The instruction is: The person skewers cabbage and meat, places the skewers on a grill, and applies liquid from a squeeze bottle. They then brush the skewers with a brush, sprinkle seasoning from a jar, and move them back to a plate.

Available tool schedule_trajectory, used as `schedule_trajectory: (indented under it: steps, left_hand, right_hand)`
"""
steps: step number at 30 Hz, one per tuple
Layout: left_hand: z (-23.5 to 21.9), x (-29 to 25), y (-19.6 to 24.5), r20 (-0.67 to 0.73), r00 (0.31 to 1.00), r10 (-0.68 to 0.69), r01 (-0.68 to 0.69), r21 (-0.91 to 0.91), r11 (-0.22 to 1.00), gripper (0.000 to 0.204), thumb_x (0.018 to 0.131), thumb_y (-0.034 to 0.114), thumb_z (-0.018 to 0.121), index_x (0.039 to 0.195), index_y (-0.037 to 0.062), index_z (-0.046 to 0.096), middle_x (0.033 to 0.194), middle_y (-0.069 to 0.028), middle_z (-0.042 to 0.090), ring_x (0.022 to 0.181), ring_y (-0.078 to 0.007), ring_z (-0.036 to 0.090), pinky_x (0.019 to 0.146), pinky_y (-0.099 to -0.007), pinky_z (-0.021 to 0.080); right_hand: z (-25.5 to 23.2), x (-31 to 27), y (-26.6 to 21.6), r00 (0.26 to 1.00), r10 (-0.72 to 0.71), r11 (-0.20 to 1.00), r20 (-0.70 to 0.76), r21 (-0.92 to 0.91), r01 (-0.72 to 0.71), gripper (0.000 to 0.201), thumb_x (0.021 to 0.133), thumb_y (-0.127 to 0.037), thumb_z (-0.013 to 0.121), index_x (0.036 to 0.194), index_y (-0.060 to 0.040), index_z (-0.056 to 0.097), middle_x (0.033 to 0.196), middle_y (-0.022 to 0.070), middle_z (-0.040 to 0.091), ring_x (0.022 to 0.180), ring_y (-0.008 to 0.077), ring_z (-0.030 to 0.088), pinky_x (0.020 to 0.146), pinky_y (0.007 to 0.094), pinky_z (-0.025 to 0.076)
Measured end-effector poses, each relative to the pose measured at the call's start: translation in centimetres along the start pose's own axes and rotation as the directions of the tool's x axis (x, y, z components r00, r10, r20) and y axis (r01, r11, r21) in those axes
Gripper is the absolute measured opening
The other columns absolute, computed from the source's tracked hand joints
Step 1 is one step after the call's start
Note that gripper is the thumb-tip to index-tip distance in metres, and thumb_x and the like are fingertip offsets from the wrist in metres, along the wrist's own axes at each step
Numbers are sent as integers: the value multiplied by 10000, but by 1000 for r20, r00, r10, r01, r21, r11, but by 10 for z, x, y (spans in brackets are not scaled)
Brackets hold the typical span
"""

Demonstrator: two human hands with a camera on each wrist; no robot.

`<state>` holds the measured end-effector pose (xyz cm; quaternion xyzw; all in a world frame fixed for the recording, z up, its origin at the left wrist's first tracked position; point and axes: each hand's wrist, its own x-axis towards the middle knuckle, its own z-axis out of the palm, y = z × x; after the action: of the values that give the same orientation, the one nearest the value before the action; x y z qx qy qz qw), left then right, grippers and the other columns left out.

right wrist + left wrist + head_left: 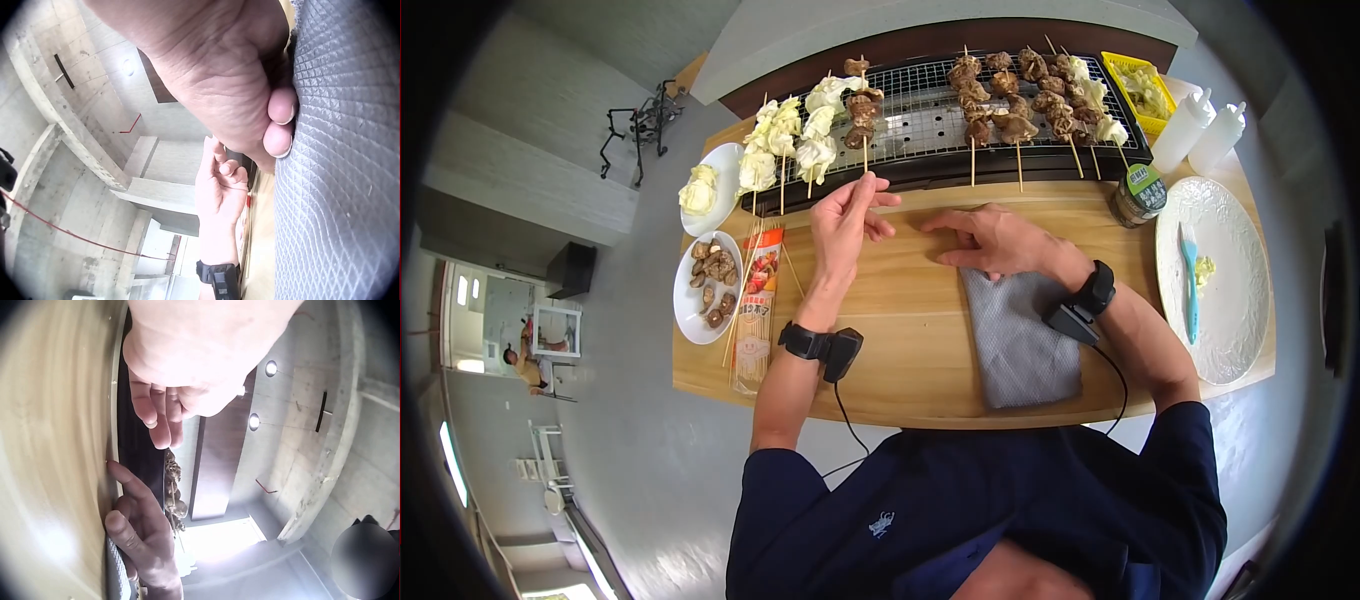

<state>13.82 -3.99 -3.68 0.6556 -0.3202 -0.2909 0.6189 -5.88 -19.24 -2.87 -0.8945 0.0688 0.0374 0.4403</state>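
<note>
My left hand (847,225) is in front of the grill (910,130), palm turned inward, fingers loosely bent and nothing between them. Its thumb tip is right at the lower end of a mushroom skewer (863,112) in the head view. My right hand (1010,240) rests at the top edge of a folded grey cloth (1025,345), its index finger stretched left over the wood. In the right wrist view, two fingertips (281,139) touch the cloth. Cabbage skewers (815,150) lie on the grill's left part, and several mushroom skewers (1055,105) on its right.
On the left are a plate with cabbage (699,190), a divided dish of mushrooms (715,275) and a skewer packet (755,320). To the right stand a yellow basket (1145,85), white squeeze bottles (1185,130), a green-labelled jar (1140,195) and an oval plate (1235,280) holding a blue brush (1192,290).
</note>
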Motion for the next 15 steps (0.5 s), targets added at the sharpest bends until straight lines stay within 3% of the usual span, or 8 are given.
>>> schedule_trajectory:
  steps: [5, 8, 15]
  left_hand:
    - [-4, 5, -5, -11, 1000, -14, 14, 25, 1000, 353, 1037, 326, 600, 1083, -3, 720, 905, -108, 755, 576, -99, 663, 499, -199, 458]
    - [-3, 5, -6, -8, 999, -47, 48, 42, 998, 375, 1042, 344, 589, 1090, -6, 715, 902, -110, 756, 580, -104, 668, 503, -201, 465]
    - [-2, 8, -14, 102, 990, -100, 97, 33, 995, 446, 1040, 418, 576, 1142, -1, 687, 926, -105, 742, 577, -98, 659, 504, -202, 471]
  right_hand:
    - [0, 0, 0, 1000, 17, 1000, 5, 8, -17, 459, 980, -310, 657, 1372, -100, 542, 655, 65, 685, 533, 175, 680, 603, 324, 544]
    - [3, 2, 7, 998, -57, 998, -19, 13, 58, 474, 974, -267, 675, 1398, -115, 528, 663, 74, 667, 496, 162, 663, 536, 301, 524]
    - [1, 0, 3, 999, -30, 999, -12, 22, 31, 463, 972, -285, 671, 1377, -104, 536, 652, 67, 672, 513, 173, 672, 566, 314, 532]
